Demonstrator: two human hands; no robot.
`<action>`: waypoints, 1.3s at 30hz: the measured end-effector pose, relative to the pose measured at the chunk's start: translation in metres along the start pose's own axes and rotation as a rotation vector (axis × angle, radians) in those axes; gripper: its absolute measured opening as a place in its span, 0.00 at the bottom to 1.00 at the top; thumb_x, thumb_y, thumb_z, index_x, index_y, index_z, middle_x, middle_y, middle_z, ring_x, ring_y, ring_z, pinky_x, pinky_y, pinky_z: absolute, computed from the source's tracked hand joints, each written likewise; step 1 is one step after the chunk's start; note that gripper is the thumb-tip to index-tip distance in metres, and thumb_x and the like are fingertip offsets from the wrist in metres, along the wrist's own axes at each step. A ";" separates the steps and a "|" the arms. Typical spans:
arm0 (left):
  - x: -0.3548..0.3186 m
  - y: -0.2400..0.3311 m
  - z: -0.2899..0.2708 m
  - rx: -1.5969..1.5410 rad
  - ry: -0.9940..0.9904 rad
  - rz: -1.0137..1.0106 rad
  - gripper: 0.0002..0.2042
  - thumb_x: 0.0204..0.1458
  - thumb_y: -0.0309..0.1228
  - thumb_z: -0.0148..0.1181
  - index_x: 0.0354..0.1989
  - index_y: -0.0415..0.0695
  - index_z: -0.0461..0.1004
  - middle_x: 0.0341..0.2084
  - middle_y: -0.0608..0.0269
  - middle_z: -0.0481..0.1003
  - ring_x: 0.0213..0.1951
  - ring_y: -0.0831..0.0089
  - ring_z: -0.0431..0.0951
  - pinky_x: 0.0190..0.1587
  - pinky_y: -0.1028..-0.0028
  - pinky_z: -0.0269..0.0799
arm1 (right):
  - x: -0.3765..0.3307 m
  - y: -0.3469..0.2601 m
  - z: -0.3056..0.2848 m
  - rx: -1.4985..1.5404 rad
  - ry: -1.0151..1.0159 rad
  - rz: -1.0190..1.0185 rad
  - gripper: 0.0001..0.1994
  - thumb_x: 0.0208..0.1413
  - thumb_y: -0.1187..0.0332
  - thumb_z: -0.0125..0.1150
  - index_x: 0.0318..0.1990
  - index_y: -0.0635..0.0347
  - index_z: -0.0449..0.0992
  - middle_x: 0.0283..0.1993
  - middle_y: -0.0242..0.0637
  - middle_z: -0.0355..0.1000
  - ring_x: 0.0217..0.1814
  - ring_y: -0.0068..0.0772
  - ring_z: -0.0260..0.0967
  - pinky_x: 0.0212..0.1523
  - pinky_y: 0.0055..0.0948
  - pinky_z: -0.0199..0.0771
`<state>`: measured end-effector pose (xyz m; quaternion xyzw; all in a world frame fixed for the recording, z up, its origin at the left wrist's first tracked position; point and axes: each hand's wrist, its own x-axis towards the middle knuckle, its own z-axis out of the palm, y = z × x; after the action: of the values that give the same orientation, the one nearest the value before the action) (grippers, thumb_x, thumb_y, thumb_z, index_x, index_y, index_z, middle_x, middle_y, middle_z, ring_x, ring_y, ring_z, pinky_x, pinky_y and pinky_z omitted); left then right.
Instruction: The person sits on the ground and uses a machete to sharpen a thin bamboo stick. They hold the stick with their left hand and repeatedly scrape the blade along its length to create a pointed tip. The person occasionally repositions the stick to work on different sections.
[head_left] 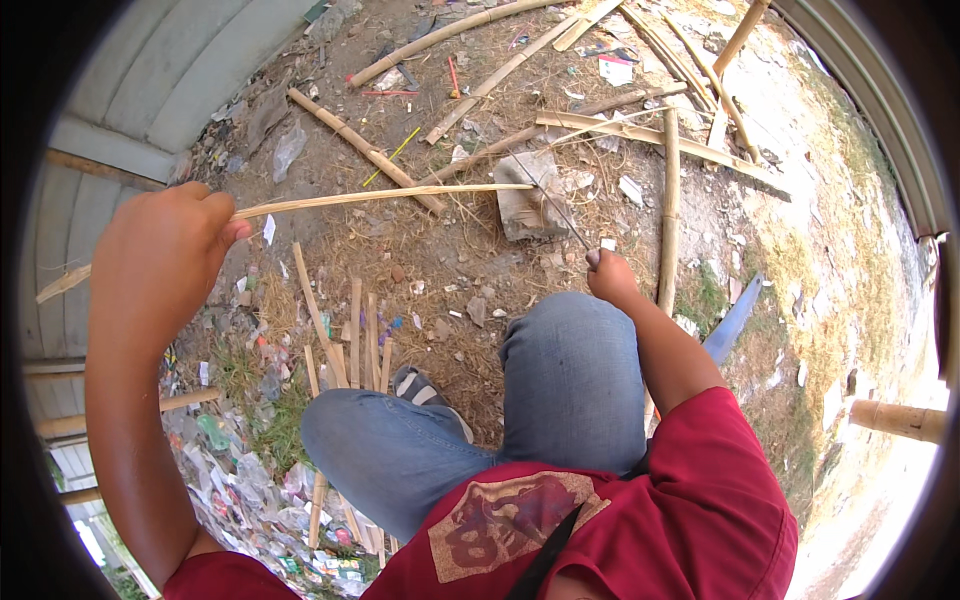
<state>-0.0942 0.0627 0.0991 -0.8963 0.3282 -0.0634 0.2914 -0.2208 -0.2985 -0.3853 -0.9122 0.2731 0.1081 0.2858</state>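
Note:
My left hand (pixel 165 255), raised at the left, is closed around a long, pale bamboo strip (pixel 385 194). The strip runs across to the middle, and a short tail sticks out behind my fist. In my right hand (pixel 612 274) is the handle of a knife with a long, narrow, dark blade (pixel 556 204). That blade slants up and left, crossing the strip's far end. Both meet above a grey stone block (pixel 530 212) on the ground; whether the strip touches the block I cannot tell.
Bamboo poles (pixel 365 150) and split lengths (pixel 670 150) lie beyond the block. Several cut bamboo slats (pixel 372 340) lie beside my left leg. A blue tapered tool (pixel 733 318) is at my right. Plastic litter (pixel 260 490) covers the lower left, near a panelled wall (pixel 170 75).

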 end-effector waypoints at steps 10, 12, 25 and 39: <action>0.006 -0.003 -0.004 0.008 0.007 -0.020 0.15 0.58 0.41 0.63 0.29 0.41 0.78 0.27 0.51 0.77 0.34 0.47 0.78 0.37 0.53 0.72 | -0.013 -0.028 -0.033 -0.026 0.005 -0.137 0.16 0.63 0.60 0.58 0.51 0.62 0.73 0.41 0.59 0.79 0.47 0.62 0.78 0.49 0.55 0.77; 0.010 0.000 -0.003 0.026 -0.026 -0.031 0.14 0.58 0.41 0.63 0.29 0.41 0.78 0.27 0.51 0.77 0.34 0.47 0.78 0.37 0.53 0.72 | -0.005 -0.007 -0.020 -0.065 -0.018 -0.043 0.16 0.64 0.60 0.57 0.52 0.61 0.74 0.43 0.59 0.79 0.48 0.61 0.78 0.50 0.55 0.76; 0.009 -0.009 0.004 -0.017 -0.026 -0.018 0.14 0.59 0.37 0.62 0.29 0.38 0.75 0.27 0.50 0.75 0.34 0.45 0.76 0.37 0.51 0.69 | -0.014 -0.004 -0.017 0.033 -0.008 -0.083 0.14 0.60 0.63 0.59 0.46 0.64 0.72 0.42 0.61 0.78 0.48 0.63 0.77 0.51 0.56 0.75; 0.016 -0.007 -0.002 -0.014 -0.065 -0.078 0.16 0.61 0.41 0.60 0.30 0.40 0.77 0.26 0.49 0.76 0.34 0.46 0.77 0.36 0.51 0.70 | -0.036 -0.168 -0.136 0.217 -0.021 -0.498 0.13 0.58 0.65 0.61 0.45 0.65 0.74 0.38 0.60 0.78 0.44 0.64 0.76 0.48 0.53 0.74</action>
<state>-0.0785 0.0561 0.1035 -0.9120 0.2840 -0.0430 0.2929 -0.1506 -0.2463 -0.1844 -0.9140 0.0475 0.0139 0.4026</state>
